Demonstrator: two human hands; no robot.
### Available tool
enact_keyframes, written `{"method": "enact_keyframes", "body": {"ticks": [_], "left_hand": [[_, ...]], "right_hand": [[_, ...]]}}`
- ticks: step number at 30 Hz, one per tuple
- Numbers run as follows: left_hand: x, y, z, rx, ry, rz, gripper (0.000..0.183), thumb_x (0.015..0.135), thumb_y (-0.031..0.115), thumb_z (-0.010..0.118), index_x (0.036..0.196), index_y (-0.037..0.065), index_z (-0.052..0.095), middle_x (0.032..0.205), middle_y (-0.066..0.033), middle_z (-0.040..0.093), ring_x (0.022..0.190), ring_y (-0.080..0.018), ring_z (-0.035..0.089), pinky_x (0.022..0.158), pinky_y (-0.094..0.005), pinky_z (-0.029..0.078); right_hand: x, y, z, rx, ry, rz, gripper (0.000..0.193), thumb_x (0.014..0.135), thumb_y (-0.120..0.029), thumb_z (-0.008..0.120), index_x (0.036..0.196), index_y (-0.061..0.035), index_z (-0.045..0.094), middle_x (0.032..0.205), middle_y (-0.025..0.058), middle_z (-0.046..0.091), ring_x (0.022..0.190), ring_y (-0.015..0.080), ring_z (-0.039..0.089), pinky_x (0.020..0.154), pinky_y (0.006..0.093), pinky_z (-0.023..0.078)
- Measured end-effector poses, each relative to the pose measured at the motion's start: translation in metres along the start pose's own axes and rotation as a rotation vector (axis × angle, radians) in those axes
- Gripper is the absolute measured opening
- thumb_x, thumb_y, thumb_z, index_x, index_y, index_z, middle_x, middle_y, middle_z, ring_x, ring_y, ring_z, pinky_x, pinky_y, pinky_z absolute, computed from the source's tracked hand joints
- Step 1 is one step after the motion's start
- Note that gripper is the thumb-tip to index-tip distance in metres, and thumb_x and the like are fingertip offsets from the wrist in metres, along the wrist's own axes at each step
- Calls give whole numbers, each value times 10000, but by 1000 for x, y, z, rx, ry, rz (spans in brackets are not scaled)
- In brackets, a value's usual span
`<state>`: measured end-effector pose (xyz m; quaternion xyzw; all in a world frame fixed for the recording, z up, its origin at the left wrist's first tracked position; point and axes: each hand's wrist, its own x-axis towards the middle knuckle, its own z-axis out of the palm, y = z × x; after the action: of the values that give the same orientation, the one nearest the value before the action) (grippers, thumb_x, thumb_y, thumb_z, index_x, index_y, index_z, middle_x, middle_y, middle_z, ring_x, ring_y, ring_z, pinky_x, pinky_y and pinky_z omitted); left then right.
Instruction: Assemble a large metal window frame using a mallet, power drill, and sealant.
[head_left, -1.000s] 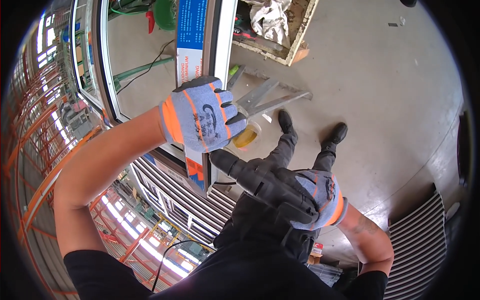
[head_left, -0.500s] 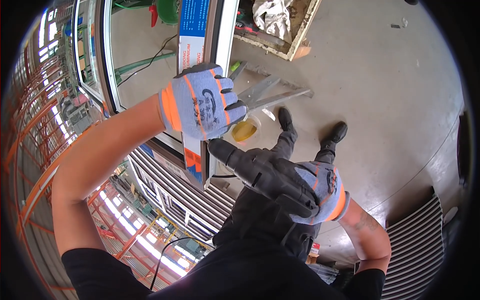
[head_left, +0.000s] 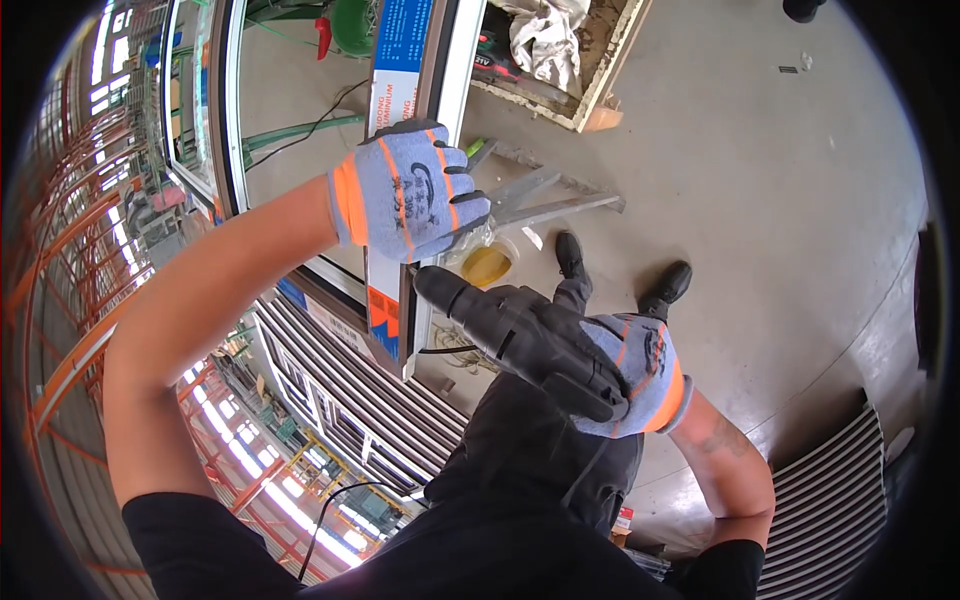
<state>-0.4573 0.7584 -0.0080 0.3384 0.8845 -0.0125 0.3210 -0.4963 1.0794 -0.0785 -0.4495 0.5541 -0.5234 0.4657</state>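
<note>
My left hand point(head_left: 418, 192), in a grey-blue glove with orange stripes, curls over an aluminium frame point(head_left: 462, 75). Blue and white printed film point(head_left: 398, 88) covers part of the frame's face. A black power drill point(head_left: 515, 335) lies in the grip of my gloved right hand point(head_left: 640, 372), in front of my body. Its front end points up and left at the frame's side, just below my left hand. Whether the tip touches the frame is too small to tell. The fingertips of my right hand are mostly hidden behind the drill.
A shallow worn box point(head_left: 600, 75) with a white rag and a tool stands beyond the frame. Beneath are metal stand legs point(head_left: 560, 205) and a container with yellowish contents point(head_left: 487, 266). Stacked profiles point(head_left: 350, 375) lie lower left; ribbed lengths point(head_left: 830, 500) lie lower right.
The view has shifted slightly, and the frame appears a little to the right. My right hand and the drill have risen a little. Both hands keep their holds.
</note>
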Motion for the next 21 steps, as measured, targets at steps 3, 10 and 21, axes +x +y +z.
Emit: {"method": "enact_keyframes", "body": {"ticks": [3, 10, 21], "left_hand": [[0, 0, 1, -3, 17, 8, 323, 782, 319, 570, 1044, 150, 651, 849, -9, 619, 888, -196, 600, 852, -348, 443], [2, -3, -1, 26, 84, 26, 277, 762, 331, 591, 972, 156, 634, 812, 1, 588, 855, -196, 588, 817, -343, 444], [1, 2, 7, 52, 95, -19, 250, 794, 314, 585, 967, 140, 633, 795, -16, 615, 848, -205, 610, 799, -343, 463]], "right_hand": [[-1, 4, 5, -5, 50, -66, 577, 660, -324, 775, 1163, -91, 615, 876, 68, 639, 675, 275, 601, 622, 354, 476], [11, -1, 0, 16, -80, 0, 699, 651, -298, 774, 1265, -42, 559, 995, 116, 644, 759, 326, 612, 719, 360, 501], [-25, -2, 11, 294, 35, 70, 776, 651, -204, 772, 1351, -1, 507, 1106, 124, 661, 930, 265, 658, 845, 324, 502]]}}
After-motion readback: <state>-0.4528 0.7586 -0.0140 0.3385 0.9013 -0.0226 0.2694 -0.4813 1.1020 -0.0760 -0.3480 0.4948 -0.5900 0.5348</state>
